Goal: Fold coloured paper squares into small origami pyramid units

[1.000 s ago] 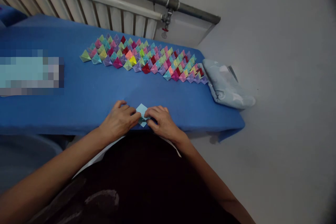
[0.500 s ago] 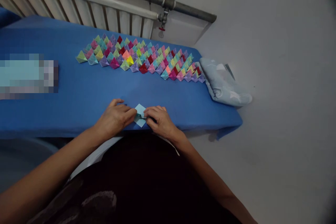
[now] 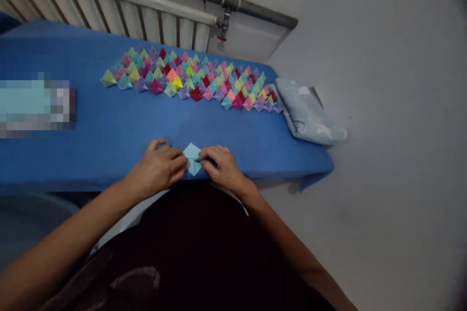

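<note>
A light blue folded paper (image 3: 193, 159) lies near the front edge of the blue-covered surface, with a point at its top and bottom. My left hand (image 3: 158, 167) pinches its left corner between thumb and fingers. On the other side, my right hand (image 3: 221, 166) grips the right corner, where a small fold of paper stands up. Both hands are closed, and their fingertips partly hide the side corners. Beyond them, several rows of colourful folded paper pieces (image 3: 189, 80) stand close together.
The blue cloth (image 3: 146, 116) covers the surface and hangs over its front edge. A folded grey-blue fabric (image 3: 310, 114) lies at the right end by the wall. A radiator (image 3: 109, 9) and a pipe (image 3: 262, 9) run behind. A blurred item (image 3: 32, 107) is at the left.
The raised fold in the paper's middle now lies flatter on the left side. My left fingertips have moved slightly outward. The whole view has shifted a little.
</note>
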Tool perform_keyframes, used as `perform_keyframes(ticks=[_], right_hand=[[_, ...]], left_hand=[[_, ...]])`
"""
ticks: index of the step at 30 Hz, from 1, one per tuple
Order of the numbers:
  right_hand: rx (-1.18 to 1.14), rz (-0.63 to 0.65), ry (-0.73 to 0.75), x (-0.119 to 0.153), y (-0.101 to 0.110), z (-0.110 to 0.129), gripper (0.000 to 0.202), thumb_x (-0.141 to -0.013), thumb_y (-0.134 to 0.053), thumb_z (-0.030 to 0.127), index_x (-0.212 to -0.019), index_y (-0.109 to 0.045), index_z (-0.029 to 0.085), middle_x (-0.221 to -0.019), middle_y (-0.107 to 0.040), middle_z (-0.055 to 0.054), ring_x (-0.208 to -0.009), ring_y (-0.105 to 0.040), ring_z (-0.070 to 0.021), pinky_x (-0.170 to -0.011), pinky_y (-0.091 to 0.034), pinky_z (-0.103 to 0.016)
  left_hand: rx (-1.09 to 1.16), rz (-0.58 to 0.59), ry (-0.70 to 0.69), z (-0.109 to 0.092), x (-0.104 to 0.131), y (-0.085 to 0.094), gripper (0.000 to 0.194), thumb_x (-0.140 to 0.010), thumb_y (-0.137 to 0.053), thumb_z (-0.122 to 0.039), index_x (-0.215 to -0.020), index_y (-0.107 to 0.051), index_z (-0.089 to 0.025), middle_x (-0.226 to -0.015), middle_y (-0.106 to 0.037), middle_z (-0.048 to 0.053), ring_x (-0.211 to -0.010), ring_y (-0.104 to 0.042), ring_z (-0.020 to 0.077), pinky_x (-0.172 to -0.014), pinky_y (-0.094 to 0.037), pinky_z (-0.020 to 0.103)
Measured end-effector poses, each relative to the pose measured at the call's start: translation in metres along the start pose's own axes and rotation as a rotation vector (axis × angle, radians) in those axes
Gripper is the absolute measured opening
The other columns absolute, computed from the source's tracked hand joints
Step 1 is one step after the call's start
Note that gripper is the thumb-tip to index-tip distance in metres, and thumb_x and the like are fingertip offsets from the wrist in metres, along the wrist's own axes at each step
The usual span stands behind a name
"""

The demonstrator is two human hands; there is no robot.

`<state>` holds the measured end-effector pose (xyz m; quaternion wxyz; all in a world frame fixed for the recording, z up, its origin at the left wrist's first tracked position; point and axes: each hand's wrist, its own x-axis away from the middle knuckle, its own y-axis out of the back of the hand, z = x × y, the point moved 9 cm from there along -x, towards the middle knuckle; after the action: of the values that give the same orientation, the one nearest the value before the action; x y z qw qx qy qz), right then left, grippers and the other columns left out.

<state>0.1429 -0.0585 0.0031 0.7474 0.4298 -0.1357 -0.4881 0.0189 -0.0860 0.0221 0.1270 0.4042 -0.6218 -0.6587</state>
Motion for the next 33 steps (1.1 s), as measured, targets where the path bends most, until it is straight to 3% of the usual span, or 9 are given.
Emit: perform_keyframes(ticks=[3, 6, 15, 24, 33], right_hand=[[0.021, -0.030, -0.004, 0.000, 0.000, -0.002, 0.015, -0.083, -0.057, 0.017, -0.095, -0.063, 0.021, -0.109, -0.070, -0.006, -0.101, -0.060, -0.0206, -0.092, -0.039, -0.037], [0.021, -0.078, -0.002, 0.000, 0.003, -0.004, 0.018, -0.081, -0.055, 0.014, -0.095, -0.064, 0.021, -0.119, -0.066, -0.009, -0.111, -0.058, -0.0218, -0.097, -0.041, -0.038], [0.027, -0.052, 0.020, -0.001, 0.002, -0.004, 0.018, -0.085, -0.053, 0.011, -0.092, -0.066, 0.021, -0.116, -0.067, -0.008, -0.107, -0.060, -0.0202, -0.097, -0.043, -0.037], [0.040, -0.056, 0.046, 0.002, 0.006, -0.007, 0.019, -0.093, -0.051, 0.016, -0.095, -0.070, 0.020, -0.114, -0.066, -0.008, -0.106, -0.059, -0.0193, -0.097, -0.043, -0.036], [0.130, -0.041, 0.124, 0.005, 0.005, -0.006, 0.018, -0.096, -0.053, 0.016, -0.097, -0.071, 0.021, -0.109, -0.067, -0.008, -0.099, -0.058, -0.0202, -0.092, -0.045, -0.037]], left_hand=[[0.018, 0.029, 0.010, -0.003, 0.002, 0.000, 0.018, -0.094, -0.051, -0.027, -0.091, -0.069, -0.023, -0.097, -0.072, 0.005, -0.087, -0.065, 0.0222, -0.100, -0.035, 0.050], [-0.023, 0.033, 0.027, 0.001, -0.002, -0.003, 0.023, -0.097, -0.047, -0.029, -0.088, -0.068, -0.021, -0.090, -0.071, 0.004, -0.082, -0.063, 0.0210, -0.094, -0.038, 0.047], [-0.014, 0.038, 0.038, 0.004, -0.020, -0.016, 0.020, -0.098, -0.047, -0.024, -0.088, -0.064, -0.021, -0.079, -0.066, 0.002, -0.076, -0.057, 0.0189, -0.074, -0.035, 0.035], [-0.122, -0.008, -0.046, -0.003, -0.019, -0.014, 0.027, -0.101, -0.044, -0.021, -0.085, -0.066, -0.020, -0.076, -0.065, 0.000, -0.071, -0.056, 0.0167, -0.086, -0.036, 0.040], [-0.113, 0.031, 0.018, 0.004, -0.020, -0.018, 0.027, -0.101, -0.044, -0.021, -0.085, -0.066, -0.022, -0.078, -0.066, -0.001, -0.073, -0.056, 0.0155, -0.089, -0.033, 0.039]])
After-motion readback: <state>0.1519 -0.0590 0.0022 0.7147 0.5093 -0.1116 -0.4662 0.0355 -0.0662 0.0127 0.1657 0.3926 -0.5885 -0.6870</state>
